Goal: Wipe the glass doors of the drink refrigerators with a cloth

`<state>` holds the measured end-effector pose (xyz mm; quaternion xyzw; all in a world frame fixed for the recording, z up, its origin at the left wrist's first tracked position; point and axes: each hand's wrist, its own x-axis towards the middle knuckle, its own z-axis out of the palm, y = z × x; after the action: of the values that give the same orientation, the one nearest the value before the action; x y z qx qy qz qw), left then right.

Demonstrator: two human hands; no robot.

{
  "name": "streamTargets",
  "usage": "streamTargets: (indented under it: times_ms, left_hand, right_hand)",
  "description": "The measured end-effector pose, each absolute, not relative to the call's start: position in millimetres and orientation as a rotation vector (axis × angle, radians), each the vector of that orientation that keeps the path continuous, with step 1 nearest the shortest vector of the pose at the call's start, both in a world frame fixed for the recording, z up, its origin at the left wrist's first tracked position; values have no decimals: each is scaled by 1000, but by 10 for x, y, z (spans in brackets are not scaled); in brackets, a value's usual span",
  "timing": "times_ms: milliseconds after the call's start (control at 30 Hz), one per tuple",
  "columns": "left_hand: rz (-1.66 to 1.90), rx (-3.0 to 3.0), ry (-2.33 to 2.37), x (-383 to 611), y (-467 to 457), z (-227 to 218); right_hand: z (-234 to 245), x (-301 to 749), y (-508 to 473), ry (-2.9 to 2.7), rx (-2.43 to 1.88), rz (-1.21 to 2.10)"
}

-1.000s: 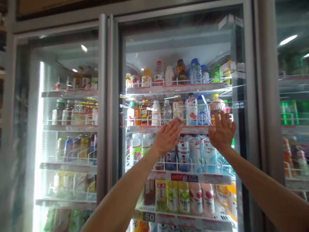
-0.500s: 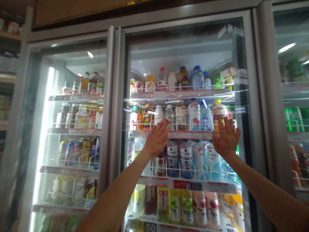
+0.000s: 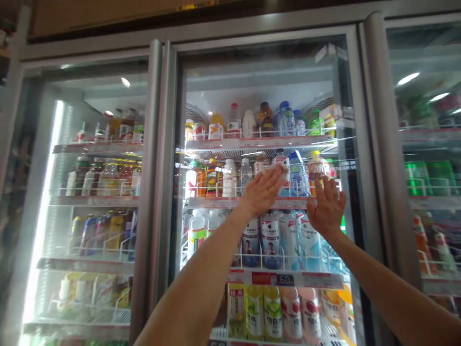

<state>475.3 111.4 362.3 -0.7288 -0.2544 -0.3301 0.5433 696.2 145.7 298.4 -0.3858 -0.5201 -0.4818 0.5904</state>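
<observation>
My left hand (image 3: 264, 190) lies flat with its fingers stretched toward the upper right, at the glass door (image 3: 259, 62) of the middle drinks fridge. A small whitish patch shows by its fingertips; whether it is a cloth or a reflection I cannot tell. My right hand (image 3: 326, 206) is raised palm-forward against the same door, fingers apart, with nothing seen in it. Through the glass, a yellow-capped bottle (image 3: 317, 166) stands just above the right hand. Behind the left hand are a bottle with a white-and-red label (image 3: 280, 157) and a blue bottle (image 3: 297, 178).
Shelves of bottles (image 3: 272, 307) fill the middle fridge below my hands. Vertical metal frames (image 3: 154, 158) separate it from the left fridge, whose drinks (image 3: 97, 178) show through glass. A third fridge with green cans (image 3: 428, 178) stands to the right.
My left hand has moved right across the door, closer to my right hand. The right hand keeps its place on the glass while the view has shifted slightly.
</observation>
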Motion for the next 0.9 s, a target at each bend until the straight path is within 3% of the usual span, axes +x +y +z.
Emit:
streamTargets:
  times_ms: [167, 333, 400, 600, 700, 900]
  left_hand:
    - [-1263, -1403, -910, 4511, 1116, 3855]
    - [-763, -1680, -524, 5022, 1157, 3484]
    - [-728, -1694, -518, 4947, 1142, 3469]
    - [-1443, -1247, -941, 3879, 1048, 3829]
    - [-1682, -968, -1030, 3921, 1061, 3750]
    - [-917, -1601, -680, 4457, 1080, 3379]
  right_hand:
    - [2988, 6966, 1487, -1204, -914, -1112]
    - [2986, 6977, 1486, -1219, -904, -1108]
    - [2985, 6976, 1482, -1218, -899, -1115]
    - [2994, 6952, 1480, -1202, -932, -1109]
    - [2995, 6954, 1474, -1213, -943, -1094]
    - [2988, 6979, 1470, -1226, -926, -1092]
